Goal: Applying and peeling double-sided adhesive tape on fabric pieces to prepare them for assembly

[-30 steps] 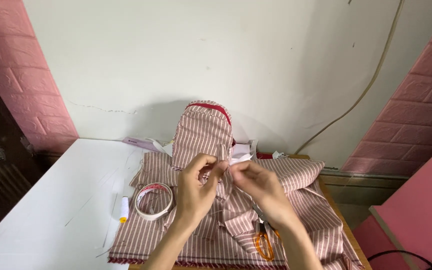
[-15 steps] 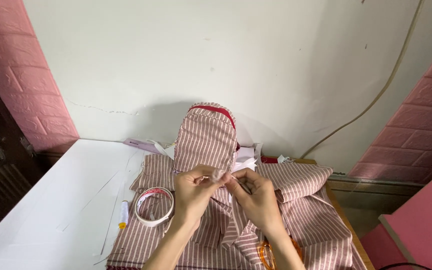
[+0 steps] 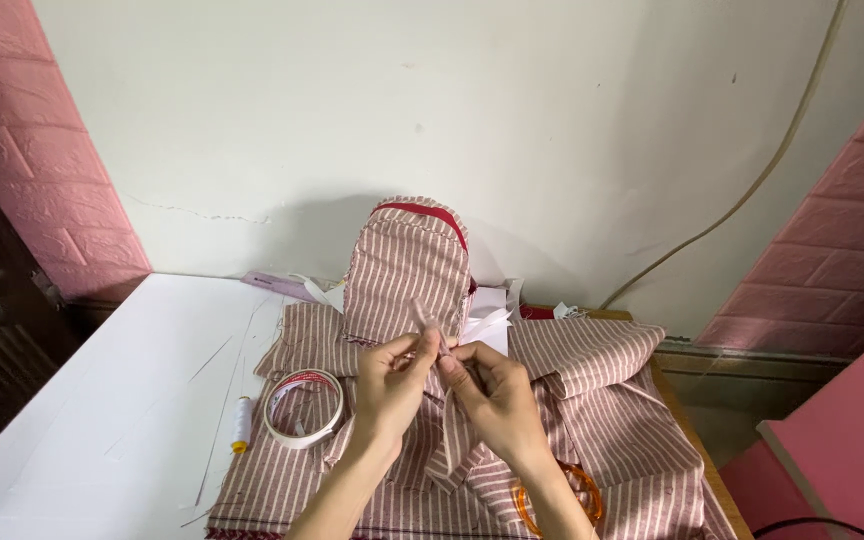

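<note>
Fingers of the left hand (image 3: 392,380) and right hand (image 3: 492,395) pinched a narrow striped fabric strip (image 3: 424,318) at centre; a tape roll (image 3: 304,408) lay at nine o'clock, on the striped cloth (image 3: 612,420).

Open white tabletop (image 3: 102,420) leftward; tape roll (image 3: 303,408), thread spool (image 3: 242,424), upright striped pouch (image 3: 407,270) close by.

Two hands, one striped pouch (image 3: 407,270), one tape roll (image 3: 303,408), one thread spool (image 3: 242,424), one pair of orange-handled scissors (image 3: 557,497).
</note>
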